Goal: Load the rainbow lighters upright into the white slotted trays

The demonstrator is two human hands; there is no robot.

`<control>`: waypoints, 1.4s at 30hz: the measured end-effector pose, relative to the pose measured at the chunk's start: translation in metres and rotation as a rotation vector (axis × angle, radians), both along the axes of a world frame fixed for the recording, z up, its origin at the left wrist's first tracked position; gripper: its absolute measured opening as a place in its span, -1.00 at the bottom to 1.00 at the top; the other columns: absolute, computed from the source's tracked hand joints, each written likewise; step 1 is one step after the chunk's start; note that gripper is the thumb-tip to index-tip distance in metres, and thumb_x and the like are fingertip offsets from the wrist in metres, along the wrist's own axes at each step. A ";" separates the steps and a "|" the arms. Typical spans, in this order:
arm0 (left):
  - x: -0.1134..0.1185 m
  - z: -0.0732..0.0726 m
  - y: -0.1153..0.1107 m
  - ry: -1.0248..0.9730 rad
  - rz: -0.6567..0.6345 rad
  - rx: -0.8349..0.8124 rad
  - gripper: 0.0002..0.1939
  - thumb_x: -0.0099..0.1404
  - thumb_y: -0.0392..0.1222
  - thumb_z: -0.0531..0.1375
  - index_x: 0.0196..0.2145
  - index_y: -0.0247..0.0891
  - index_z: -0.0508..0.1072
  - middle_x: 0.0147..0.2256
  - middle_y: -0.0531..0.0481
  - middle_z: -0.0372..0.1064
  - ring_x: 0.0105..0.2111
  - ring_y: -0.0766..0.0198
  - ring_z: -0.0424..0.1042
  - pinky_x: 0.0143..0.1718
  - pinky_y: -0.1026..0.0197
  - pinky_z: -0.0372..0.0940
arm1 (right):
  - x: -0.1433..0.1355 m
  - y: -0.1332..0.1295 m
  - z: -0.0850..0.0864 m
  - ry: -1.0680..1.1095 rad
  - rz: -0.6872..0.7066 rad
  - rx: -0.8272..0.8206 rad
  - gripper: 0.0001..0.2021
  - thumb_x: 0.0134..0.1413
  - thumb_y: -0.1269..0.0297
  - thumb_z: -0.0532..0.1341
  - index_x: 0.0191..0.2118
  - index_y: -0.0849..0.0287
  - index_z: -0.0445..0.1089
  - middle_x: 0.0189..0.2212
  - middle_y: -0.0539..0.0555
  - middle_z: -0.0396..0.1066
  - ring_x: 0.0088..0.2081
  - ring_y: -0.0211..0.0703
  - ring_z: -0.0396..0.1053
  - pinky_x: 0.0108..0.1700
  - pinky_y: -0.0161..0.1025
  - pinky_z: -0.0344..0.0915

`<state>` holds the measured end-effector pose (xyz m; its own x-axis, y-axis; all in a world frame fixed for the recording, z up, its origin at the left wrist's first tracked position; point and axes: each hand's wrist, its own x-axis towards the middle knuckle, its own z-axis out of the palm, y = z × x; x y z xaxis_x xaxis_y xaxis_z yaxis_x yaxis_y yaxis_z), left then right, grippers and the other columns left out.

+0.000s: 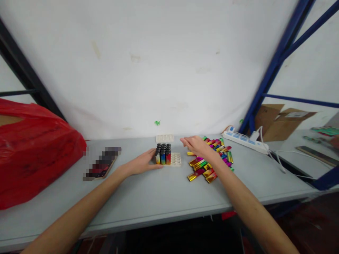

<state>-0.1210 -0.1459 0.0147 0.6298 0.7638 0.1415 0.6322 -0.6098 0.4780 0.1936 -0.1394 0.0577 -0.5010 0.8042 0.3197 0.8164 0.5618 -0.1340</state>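
1. Nearest, the grey bench [148, 201] has an open front edge. Loose lighters [196, 175] lie in a colourful heap on the right, well back from it; a careless forearm sweep could scatter them.
2. Left of centre, the left hand [145, 163] is spread, thumb and fingers apart, at the left side of a block of upright, black-topped lighters [163, 155]. A hard push from it could tip the block or skew its rows.
3. The block stands at the left part of a white moulded tray [177, 159], whose right-hand cups are bare. If the tray slides, lighters could lean or topple.
4. The right hand [188, 141] is at the heap's left side, fingers close together; I cannot tell whether they pinch anything. A low swing leftward might knock the block.
5. Farthest, a second white tray [164, 138] lies near the wall [169, 88], behind the block.
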 end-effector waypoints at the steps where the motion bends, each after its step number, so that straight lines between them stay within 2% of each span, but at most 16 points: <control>1: 0.000 0.000 0.000 0.003 0.003 -0.008 -0.16 0.34 0.33 0.31 0.36 -0.24 0.29 0.35 -0.23 0.32 0.31 -0.14 0.35 0.41 -0.03 0.17 | 0.011 0.005 0.000 -0.012 -0.034 0.014 -0.53 0.60 0.14 -0.01 -0.15 0.24 0.59 -0.22 0.22 0.62 -0.16 -0.08 0.53 -0.06 -0.25 0.24; 4: 0.000 0.002 0.000 0.008 0.007 -0.023 -0.16 0.33 0.35 0.31 0.35 -0.24 0.30 0.35 -0.22 0.31 0.32 -0.13 0.34 0.41 -0.01 0.17 | 0.036 0.018 -0.007 -0.122 -0.100 -0.077 -0.72 0.47 0.20 0.19 -0.02 0.27 0.60 -0.04 0.28 0.60 0.01 0.02 0.52 0.07 -0.22 0.27; 7: 0.000 0.002 0.000 0.005 -0.001 -0.024 -0.16 0.34 0.36 0.30 0.35 -0.23 0.29 0.36 -0.23 0.30 0.33 -0.12 0.33 0.42 -0.02 0.16 | 0.044 0.024 -0.015 -0.223 -0.140 -0.240 -0.71 0.38 0.20 0.29 0.08 0.23 0.59 0.06 0.29 0.58 0.05 0.07 0.53 0.05 -0.21 0.31; 9: 0.000 0.001 0.000 0.000 -0.006 -0.022 -0.16 0.35 0.36 0.30 0.36 -0.22 0.29 0.37 -0.22 0.29 0.33 -0.13 0.33 0.41 -0.02 0.17 | 0.043 0.024 -0.017 -0.233 -0.155 -0.270 -0.72 0.37 0.23 0.28 0.07 0.21 0.60 0.04 0.28 0.60 0.02 0.07 0.54 -0.01 -0.23 0.33; 14: 0.000 0.000 0.000 -0.007 0.003 -0.018 -0.15 0.33 0.36 0.31 0.36 -0.22 0.30 0.35 -0.21 0.31 0.32 -0.15 0.34 0.41 -0.01 0.18 | 0.035 0.026 -0.020 -0.174 -0.075 -0.222 -0.80 0.31 0.27 0.32 -0.05 0.22 0.64 -0.12 0.26 0.64 -0.11 0.04 0.55 -0.13 -0.25 0.29; 17: 0.000 0.002 -0.001 -0.010 0.009 -0.018 -0.15 0.32 0.34 0.33 0.36 -0.22 0.31 0.36 -0.21 0.31 0.32 -0.15 0.34 0.41 -0.03 0.17 | 0.034 0.032 -0.024 -0.102 -0.020 -0.184 -0.82 0.35 0.25 0.30 -0.15 0.19 0.65 -0.23 0.21 0.64 -0.23 -0.02 0.52 -0.19 -0.25 0.25; 21: 0.000 0.001 -0.001 -0.017 -0.002 -0.013 -0.16 0.34 0.30 0.34 0.37 -0.21 0.28 0.38 -0.22 0.29 0.33 -0.13 0.33 0.42 -0.04 0.16 | 0.034 0.036 -0.027 -0.002 0.027 -0.069 -0.80 0.36 0.23 0.30 -0.24 0.19 0.64 -0.25 0.20 0.58 -0.25 -0.06 0.48 -0.16 -0.25 0.26; 23: -0.001 0.000 0.002 -0.014 -0.008 -0.010 -0.17 0.34 0.30 0.34 0.37 -0.23 0.29 0.38 -0.24 0.28 0.35 -0.12 0.32 0.43 -0.05 0.14 | 0.033 0.036 -0.024 0.089 0.020 0.024 -0.76 0.37 0.17 0.29 -0.27 0.20 0.62 -0.25 0.20 0.55 -0.24 -0.08 0.46 -0.13 -0.24 0.27; 26: -0.004 -0.001 0.007 -0.002 -0.023 -0.011 -0.19 0.35 0.29 0.33 0.35 -0.27 0.32 0.38 -0.27 0.28 0.35 -0.12 0.31 0.43 -0.04 0.13 | 0.028 0.032 -0.019 0.304 -0.030 0.079 -0.63 0.41 -0.01 0.21 -0.30 0.17 0.52 -0.44 0.07 0.48 -0.36 -0.13 0.40 -0.21 -0.23 0.24; 29: -0.008 -0.001 0.010 -0.014 -0.027 -0.019 -0.20 0.33 0.29 0.34 0.32 -0.26 0.36 0.36 -0.24 0.31 0.32 -0.12 0.35 0.41 -0.02 0.17 | 0.020 0.028 -0.017 0.641 -0.037 -0.052 -0.56 0.36 -0.21 0.18 -0.26 0.10 0.40 -0.57 -0.04 0.44 -0.51 -0.18 0.34 -0.33 -0.24 0.24; 32: -0.010 0.000 0.011 -0.018 -0.018 -0.030 -0.20 0.31 0.30 0.35 0.31 -0.25 0.38 0.34 -0.22 0.34 0.29 -0.12 0.39 0.39 0.00 0.20 | 0.010 0.027 -0.021 1.027 0.074 -0.323 -0.49 0.14 -0.31 0.33 -0.24 0.07 0.31 -0.49 0.00 0.56 -0.50 -0.18 0.43 -0.35 -0.24 0.37; 35: -0.012 0.001 0.012 -0.008 -0.020 -0.039 -0.20 0.32 0.29 0.35 0.31 -0.27 0.37 0.34 -0.23 0.35 0.29 -0.11 0.39 0.39 0.02 0.20 | 0.000 0.025 -0.027 1.277 0.155 -0.549 -0.45 -0.09 -0.17 0.54 -0.28 0.07 0.28 -0.33 0.06 0.64 -0.34 -0.16 0.57 -0.16 -0.16 0.51; 37: -0.012 0.000 0.012 -0.010 -0.022 -0.041 -0.20 0.32 0.28 0.35 0.31 -0.28 0.36 0.33 -0.24 0.35 0.29 -0.11 0.38 0.39 0.01 0.19 | -0.005 0.023 -0.029 1.367 0.170 -0.639 -0.46 -0.16 -0.03 0.60 -0.28 0.08 0.29 -0.28 0.06 0.65 -0.24 -0.13 0.62 -0.02 -0.11 0.52; 42: -0.013 0.000 0.011 -0.044 -0.018 -0.066 -0.17 0.31 0.29 0.36 0.33 -0.26 0.33 0.33 -0.24 0.35 0.28 -0.11 0.38 0.38 -0.03 0.21 | -0.016 0.011 -0.027 1.426 0.213 -0.825 -0.47 -0.06 0.24 0.54 0.04 0.04 0.39 -0.24 -0.03 0.56 -0.18 -0.10 0.63 0.09 -0.03 0.51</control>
